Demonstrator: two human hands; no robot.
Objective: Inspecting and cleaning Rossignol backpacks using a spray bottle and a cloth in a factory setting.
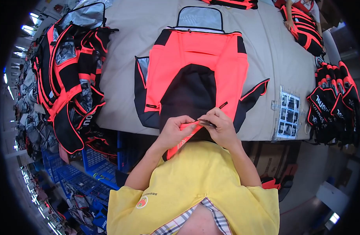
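and here we are at the near edge of the desk (262, 55): the left hand (173, 133) is pinching an orange strip (182, 141) near its upper end, and we see that strip slanting down in front of a yellow shirt (203, 168). the right hand (218, 128) has its fingers curled around a small dark tool (208, 123), right beside the pinched end. beyond them we have an orange-and-black bag (231, 74) spread flat, its silver-lined flap (199, 18) laid open at the far end.
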